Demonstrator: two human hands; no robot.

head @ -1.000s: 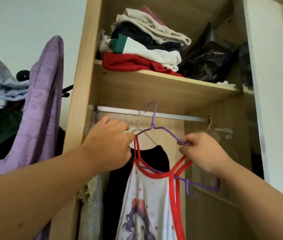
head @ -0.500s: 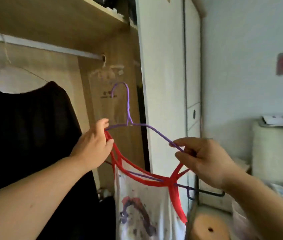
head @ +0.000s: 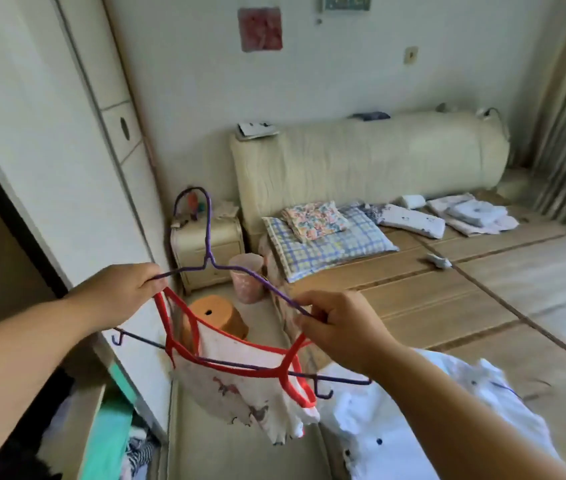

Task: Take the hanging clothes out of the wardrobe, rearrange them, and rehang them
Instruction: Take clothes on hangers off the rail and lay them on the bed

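Nearest, below and right of the purple wire hanger (head: 209,262), a white garment with dark dots (head: 395,410) lies crumpled. Below and left of the hanger, a teal cloth (head: 111,427) sits at the foot of the open wardrobe (head: 49,133).

The hanger itself is held up in mid-air, clear of the wardrobe, with its hook pointing up. The left hand (head: 118,292) is curled round the hanger's left shoulder end. The right hand (head: 340,327) pinches the hanger's right shoulder wire between thumb and fingers. A white printed camisole with red straps (head: 240,386) hangs from the hanger. One strap runs up to the left hand and the other to the right hand, while its body droops below the hanger's lower bar.

Just behind the hanger stands an orange stool (head: 215,317). Beyond it is a pink waste bin (head: 248,278), then a cream bedside cabinet (head: 212,247) behind the hanger's hook.

Right of the hanger and further back is a bed (head: 447,289) covered with a straw mat. A blue checked pillow (head: 330,244) lies on it, with a floral pillow (head: 314,220) on top and folded white linen (head: 475,213) further right.

Farthest from the hanger are the padded cream headboard (head: 361,157) and a red picture (head: 260,28) on the wall.
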